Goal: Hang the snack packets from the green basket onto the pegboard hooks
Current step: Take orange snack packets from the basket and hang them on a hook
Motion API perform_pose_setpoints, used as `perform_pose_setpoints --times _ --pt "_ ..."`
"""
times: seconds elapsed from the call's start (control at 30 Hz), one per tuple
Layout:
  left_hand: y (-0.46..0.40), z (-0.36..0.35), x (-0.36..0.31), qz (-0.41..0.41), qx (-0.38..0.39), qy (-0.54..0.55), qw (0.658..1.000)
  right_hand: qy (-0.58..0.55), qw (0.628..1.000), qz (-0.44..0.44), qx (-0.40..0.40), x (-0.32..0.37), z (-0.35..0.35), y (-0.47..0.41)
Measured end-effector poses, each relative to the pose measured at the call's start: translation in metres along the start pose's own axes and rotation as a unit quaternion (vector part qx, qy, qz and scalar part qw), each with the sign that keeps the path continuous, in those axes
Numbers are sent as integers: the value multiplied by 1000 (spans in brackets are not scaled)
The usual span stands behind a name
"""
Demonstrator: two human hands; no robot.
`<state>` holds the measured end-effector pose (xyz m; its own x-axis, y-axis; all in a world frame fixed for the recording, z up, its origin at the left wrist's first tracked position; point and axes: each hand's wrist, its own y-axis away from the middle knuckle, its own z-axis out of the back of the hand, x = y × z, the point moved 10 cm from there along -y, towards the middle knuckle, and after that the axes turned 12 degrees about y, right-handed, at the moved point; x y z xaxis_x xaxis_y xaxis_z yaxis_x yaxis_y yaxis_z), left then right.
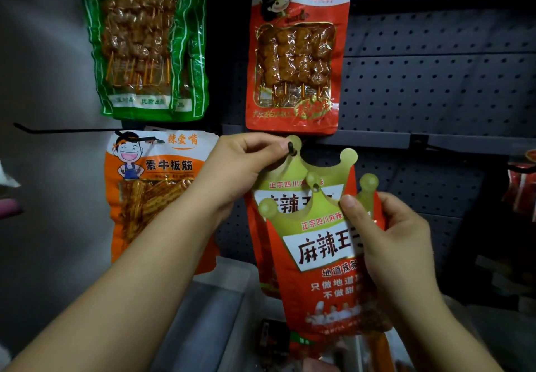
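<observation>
Two red snack packets with gold crown-shaped tops overlap in front of the dark pegboard (435, 81). My left hand (246, 163) pinches the top crown tip of the rear crown packet (293, 174), where its hole sits at the end of a black hook (291, 149). My right hand (385, 232) grips the right edge of the front crown packet (319, 270), which is held lower and apart from the hook. The green basket cannot be made out.
A green skewer packet (145, 47) hangs at upper left, a red skewer packet (295, 61) at upper middle, an orange packet (150, 186) at left behind my forearm. A bare hook (58, 131) juts left. More red packets (522, 186) hang at right. A pale bin (226, 279) sits below.
</observation>
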<state>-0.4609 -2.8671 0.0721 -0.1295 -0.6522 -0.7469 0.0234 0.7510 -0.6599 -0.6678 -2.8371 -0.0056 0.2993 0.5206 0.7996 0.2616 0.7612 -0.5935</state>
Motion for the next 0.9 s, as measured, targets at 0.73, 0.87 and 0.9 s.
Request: perform_pose_setpoints --times 0.73,0.87,0.9 --pt "-60 22 103 51 -121 -112 985 17 997 24 -71 -23 7 -23" --pt "-80 22 119 71 -146 -139 977 9 997 32 -73 -20 11 -26" --pt "-83 23 120 70 -150 -141 976 10 997 34 -71 -20 11 -26"
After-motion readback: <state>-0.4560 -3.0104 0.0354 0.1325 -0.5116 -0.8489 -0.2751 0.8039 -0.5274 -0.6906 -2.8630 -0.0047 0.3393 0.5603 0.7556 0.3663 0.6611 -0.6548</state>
